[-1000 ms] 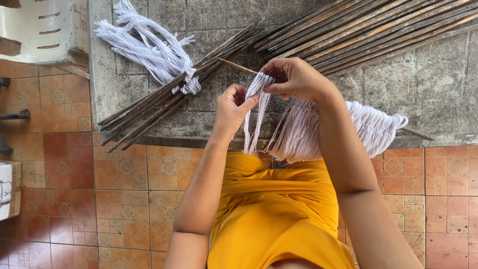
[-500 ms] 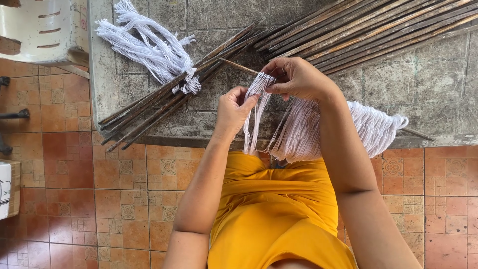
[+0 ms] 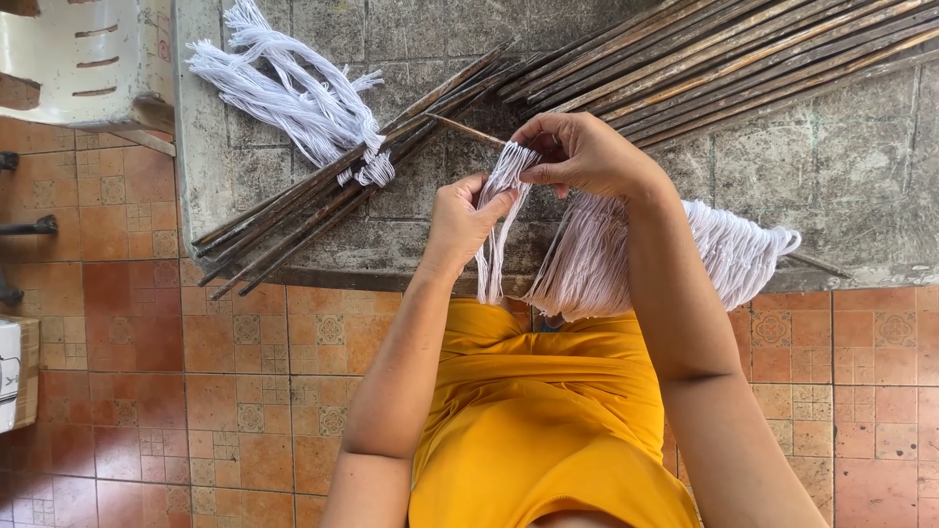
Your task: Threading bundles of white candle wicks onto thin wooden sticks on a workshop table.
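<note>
My right hand (image 3: 585, 154) pinches the top of a thin bunch of white cotton strings (image 3: 496, 235) where they loop over a slim wooden stick (image 3: 467, 129). My left hand (image 3: 460, 219) grips the same bunch just below, fingers closed on the strands. A wide fringe of white strings (image 3: 729, 249) hangs along the stick to the right, partly hidden by my right forearm. The strands dangle down over my yellow shirt (image 3: 548, 411).
A grey concrete slab (image 3: 831, 166) holds a long pile of dark bamboo sticks (image 3: 685, 59) and a loose bundle of white string (image 3: 284, 88). A white plastic chair (image 3: 83, 59) stands at upper left. Orange patterned floor tiles (image 3: 196, 391) lie below.
My left hand has slid slightly up and right along the bunch, closing tighter on the strands. My right hand has stayed in place.
</note>
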